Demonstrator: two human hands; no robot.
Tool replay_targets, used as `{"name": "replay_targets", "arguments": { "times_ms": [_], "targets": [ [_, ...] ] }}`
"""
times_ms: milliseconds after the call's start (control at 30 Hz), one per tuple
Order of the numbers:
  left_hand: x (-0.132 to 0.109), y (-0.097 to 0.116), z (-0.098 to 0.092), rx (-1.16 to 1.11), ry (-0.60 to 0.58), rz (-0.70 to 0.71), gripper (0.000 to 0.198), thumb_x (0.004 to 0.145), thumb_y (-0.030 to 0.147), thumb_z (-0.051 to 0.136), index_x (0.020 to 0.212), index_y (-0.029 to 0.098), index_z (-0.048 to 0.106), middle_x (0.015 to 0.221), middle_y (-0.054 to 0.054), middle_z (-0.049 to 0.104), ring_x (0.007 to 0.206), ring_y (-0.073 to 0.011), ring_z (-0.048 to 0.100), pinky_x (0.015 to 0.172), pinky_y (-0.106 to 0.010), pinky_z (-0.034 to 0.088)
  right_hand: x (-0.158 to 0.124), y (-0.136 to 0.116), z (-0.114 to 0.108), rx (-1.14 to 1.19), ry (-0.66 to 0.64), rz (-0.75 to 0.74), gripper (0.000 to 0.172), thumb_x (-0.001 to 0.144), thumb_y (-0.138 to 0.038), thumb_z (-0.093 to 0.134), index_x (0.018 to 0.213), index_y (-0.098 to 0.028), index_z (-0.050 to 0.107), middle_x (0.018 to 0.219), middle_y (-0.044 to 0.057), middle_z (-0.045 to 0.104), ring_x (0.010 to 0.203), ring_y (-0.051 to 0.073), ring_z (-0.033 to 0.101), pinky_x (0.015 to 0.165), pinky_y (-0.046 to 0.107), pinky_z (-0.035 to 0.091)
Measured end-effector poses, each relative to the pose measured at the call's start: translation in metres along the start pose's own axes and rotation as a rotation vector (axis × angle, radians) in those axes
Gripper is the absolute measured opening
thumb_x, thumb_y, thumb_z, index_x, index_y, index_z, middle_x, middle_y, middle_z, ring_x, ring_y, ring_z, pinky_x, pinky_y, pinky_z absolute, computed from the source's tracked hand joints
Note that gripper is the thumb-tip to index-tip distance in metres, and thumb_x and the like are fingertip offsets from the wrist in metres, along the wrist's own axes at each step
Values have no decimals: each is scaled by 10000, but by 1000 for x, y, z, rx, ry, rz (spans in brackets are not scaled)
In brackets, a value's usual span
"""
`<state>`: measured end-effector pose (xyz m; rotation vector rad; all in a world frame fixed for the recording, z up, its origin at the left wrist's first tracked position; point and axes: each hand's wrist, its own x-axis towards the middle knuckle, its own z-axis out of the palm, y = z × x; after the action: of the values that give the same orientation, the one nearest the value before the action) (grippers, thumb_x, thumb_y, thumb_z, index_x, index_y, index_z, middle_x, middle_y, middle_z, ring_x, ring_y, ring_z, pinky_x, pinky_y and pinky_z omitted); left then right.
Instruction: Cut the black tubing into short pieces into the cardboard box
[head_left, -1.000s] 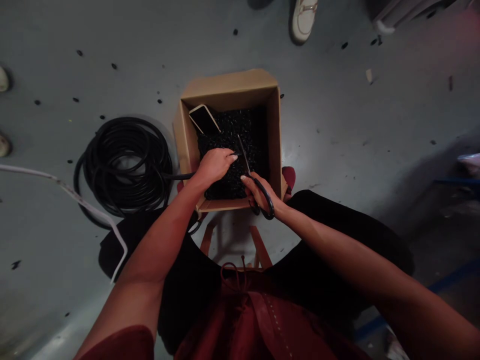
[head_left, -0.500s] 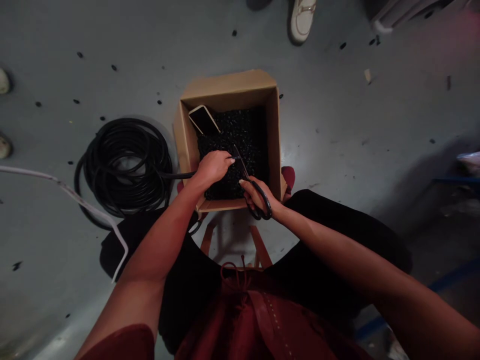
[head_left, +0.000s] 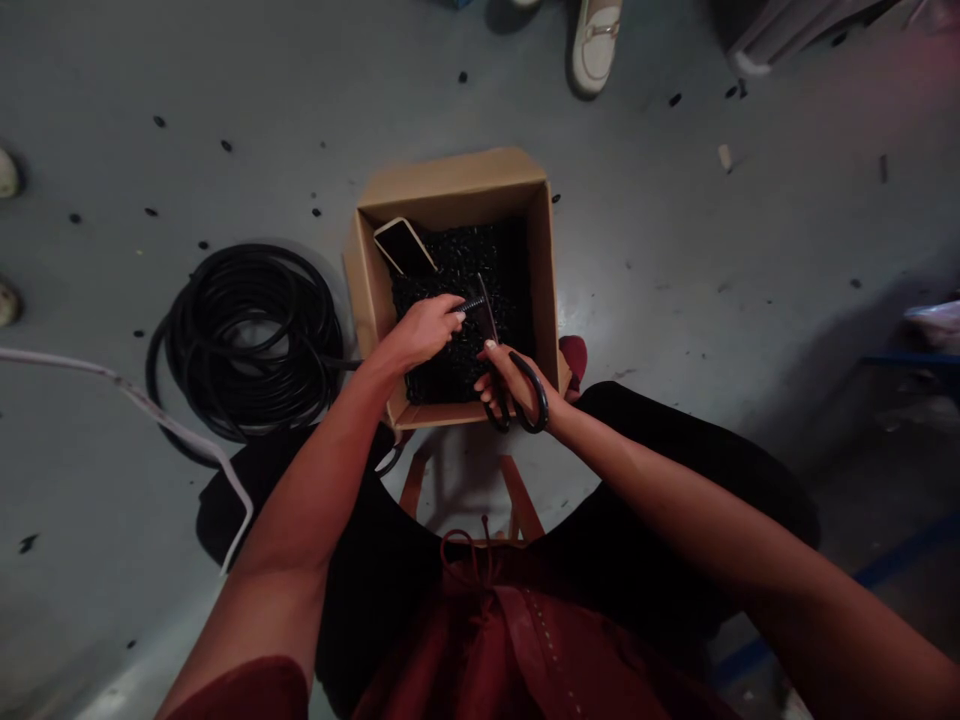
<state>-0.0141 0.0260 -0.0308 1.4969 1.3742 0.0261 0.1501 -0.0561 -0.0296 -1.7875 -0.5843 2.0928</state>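
Note:
Over a cardboard box (head_left: 450,187), my left hand (head_left: 429,330) is closed on the end of a black ribbed hose (head_left: 472,304). The hose runs back under my forearm to a big black coil (head_left: 251,340) on the floor at the left. My right hand (head_left: 514,380) grips black-handled scissors (head_left: 535,400), its fingers in and around the handle loops. Their blades are apart, right by the hose's tip. Small black cut pieces (head_left: 472,250) fill the box's bottom, and a phone-like slab with a pale rim (head_left: 405,246) leans in its far left corner.
A pale cable (head_left: 180,425) crosses the left side near my knee. Another person's white shoe (head_left: 597,45) stands on the floor beyond the box. Small black bits (head_left: 226,146) lie scattered about the grey floor. Wooden stool legs (head_left: 521,495) show between my knees.
More of the ribbed hose end now sticks out past my left fingers. The scissor blades have opened and turned more upright beside it.

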Motion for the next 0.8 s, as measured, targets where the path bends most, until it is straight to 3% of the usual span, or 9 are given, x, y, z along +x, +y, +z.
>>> {"name": "replay_targets", "arguments": {
  "times_ms": [167,367,600,800],
  "targets": [
    [0,3,-3,101,55,-34,350,908,176,434,1156,96,668,960,-96,713,781,-159,620,768,-294,481,0,5,0,-83,40,-56,292,961,-506,494,988,-219,536,775,13,640,605,123,601,500,221,470],
    [1,-1,-5,244,127,42,345,923,184,442,1177,148,673,1165,-109,710,1044,-215,632,954,-350,464,2,12,1,-81,28,-139,251,949,-471,508,992,-225,481,883,17,640,745,131,635,651,253,515],
    [1,-1,-3,308,106,71,369,932,185,422,1203,166,673,1241,-105,693,1132,-221,618,1009,-349,445,0,14,1,-150,-29,-151,366,908,-565,531,1032,-224,485,907,28,646,784,146,631,640,258,507],
    [-2,4,-4,309,69,90,375,930,175,416,1198,145,676,1218,-113,697,1109,-224,623,992,-352,451,-6,11,2,-223,-41,-154,336,928,-539,511,1043,-224,487,949,32,642,791,132,621,604,227,487]
  ]
}}
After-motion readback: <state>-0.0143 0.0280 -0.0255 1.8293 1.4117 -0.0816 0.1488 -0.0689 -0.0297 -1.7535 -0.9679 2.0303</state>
